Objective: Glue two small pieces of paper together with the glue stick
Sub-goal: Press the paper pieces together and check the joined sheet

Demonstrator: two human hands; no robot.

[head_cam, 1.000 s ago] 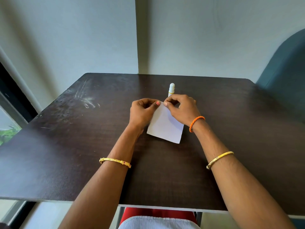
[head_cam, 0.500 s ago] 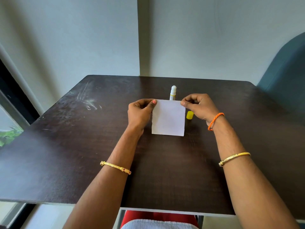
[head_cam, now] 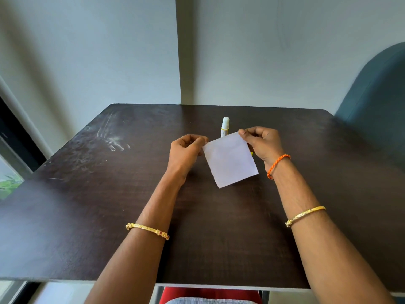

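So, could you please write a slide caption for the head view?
Both hands, left and right, pinch a white paper above the table, glue stick standing behind.

table (head_cam: 87, 216): dark wood, pale scuffs far left
chair (head_cam: 377, 102): teal, far right
window (head_cam: 8, 172): left edge

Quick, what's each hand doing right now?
Left hand: pinching the paper's left corner.
Right hand: pinching its top right corner.

Both hands (head_cam: 186, 150) (head_cam: 263, 143) pinch tilted paper (head_cam: 230, 159); glue stick (head_cam: 225, 126) upright behind.
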